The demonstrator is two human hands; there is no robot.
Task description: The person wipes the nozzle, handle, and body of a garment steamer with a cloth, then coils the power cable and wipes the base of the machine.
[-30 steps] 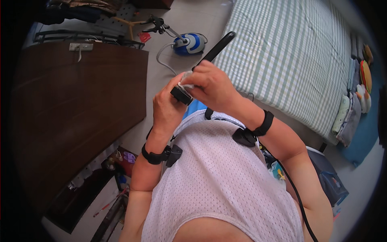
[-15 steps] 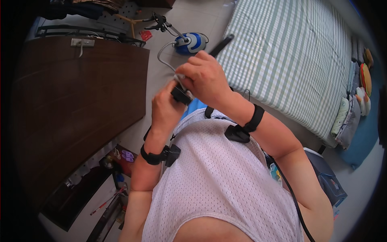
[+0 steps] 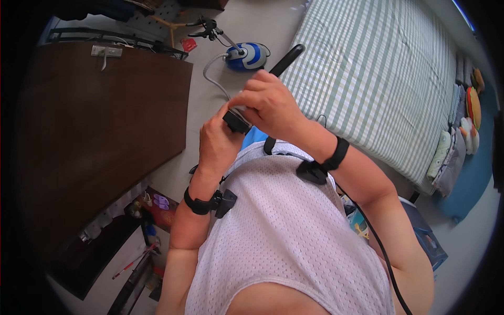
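My left hand [image 3: 216,137] is wrapped round a black block-shaped piece [image 3: 236,122] in front of my waist. Over its upper edge, my right hand [image 3: 269,101] has its fingers curled and pinched together; what is between the fingertips is hidden. A black rod [image 3: 287,59] with a rounded end sticks out beyond my right hand toward the bed. My right hand hides whether rod and block are joined. A grey ribbed hose [image 3: 212,79] runs from a blue and grey vacuum cleaner [image 3: 247,56] on the floor toward my hands.
To the right stands a bed [image 3: 362,79] with a green checked sheet, folded bedding and cushions [image 3: 472,110] along its far side. A dark brown wooden panel [image 3: 115,110] fills the left. Purple slippers [image 3: 161,202] lie at lower left. A black cable [image 3: 375,239] hangs by my right arm.
My right fingers have shifted slightly over the top of the black piece. The rod's outer end has moved a little and looks sharper. My left hand keeps its hold.
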